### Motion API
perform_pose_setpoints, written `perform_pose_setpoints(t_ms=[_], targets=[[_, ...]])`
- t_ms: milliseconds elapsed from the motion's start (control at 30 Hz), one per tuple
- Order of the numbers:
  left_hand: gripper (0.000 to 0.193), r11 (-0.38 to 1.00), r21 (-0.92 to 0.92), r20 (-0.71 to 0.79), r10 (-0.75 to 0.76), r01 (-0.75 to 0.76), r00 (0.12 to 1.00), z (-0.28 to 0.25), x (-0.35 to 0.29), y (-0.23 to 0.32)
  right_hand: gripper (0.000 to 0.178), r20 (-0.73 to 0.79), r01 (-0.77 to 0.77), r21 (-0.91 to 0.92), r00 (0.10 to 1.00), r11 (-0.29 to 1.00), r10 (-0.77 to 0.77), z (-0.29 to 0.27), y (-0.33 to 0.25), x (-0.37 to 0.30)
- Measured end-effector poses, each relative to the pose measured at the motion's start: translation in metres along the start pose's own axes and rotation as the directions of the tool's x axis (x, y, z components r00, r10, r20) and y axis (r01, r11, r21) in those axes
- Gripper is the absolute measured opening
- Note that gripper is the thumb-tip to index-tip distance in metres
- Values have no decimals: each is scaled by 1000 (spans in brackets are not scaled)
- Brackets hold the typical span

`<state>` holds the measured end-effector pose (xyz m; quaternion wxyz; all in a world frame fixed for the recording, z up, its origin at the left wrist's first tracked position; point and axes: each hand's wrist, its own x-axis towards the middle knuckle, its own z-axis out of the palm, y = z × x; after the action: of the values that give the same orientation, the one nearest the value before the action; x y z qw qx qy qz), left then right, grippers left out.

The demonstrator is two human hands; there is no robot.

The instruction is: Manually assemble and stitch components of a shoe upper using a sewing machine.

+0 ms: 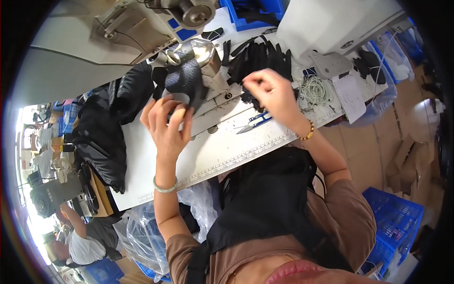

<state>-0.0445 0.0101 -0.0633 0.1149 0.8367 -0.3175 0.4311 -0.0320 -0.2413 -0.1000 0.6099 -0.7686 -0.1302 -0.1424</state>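
Note:
My left hand (168,120) has its fingers curled on the near edge of a glossy black fabric piece (182,78), beside the sewing machine (189,21). Part of that piece is hidden behind my fingers. To the right, my right hand (274,94) is raised with thumb and fingertips pinched together; whether anything is between them is too small to tell. Just beyond it lies a heap of black fabric strips (257,59). Blue-handled thread snips (257,121) rest on the white table (208,146), close under my right hand.
Dark padded fabric pieces (101,137) are heaped at the left of the table. A tangle of pale cord (314,92) and a paper sheet (350,97) lie at the right. Blue crates (395,217) stand on the floor. Another person (85,246) sits at lower left.

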Motion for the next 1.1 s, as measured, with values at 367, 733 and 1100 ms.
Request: perform_pose_setpoints(t_ms=[367, 733, 1100], targets=[[22, 986, -62, -80, -159, 154, 984, 12, 2, -7, 28, 162, 267, -684, 963, 679, -215, -2, 46, 135], [24, 978, -80, -74, -198, 192, 977, 8, -4, -3, 48, 387, 164, -765, 890, 623, 242, 33, 56, 182], [29, 987, -60, -252, -159, 149, 955, -6, -7, 22, 20, 285, -26, -169, 956, 985, 74, 2, 16, 147]])
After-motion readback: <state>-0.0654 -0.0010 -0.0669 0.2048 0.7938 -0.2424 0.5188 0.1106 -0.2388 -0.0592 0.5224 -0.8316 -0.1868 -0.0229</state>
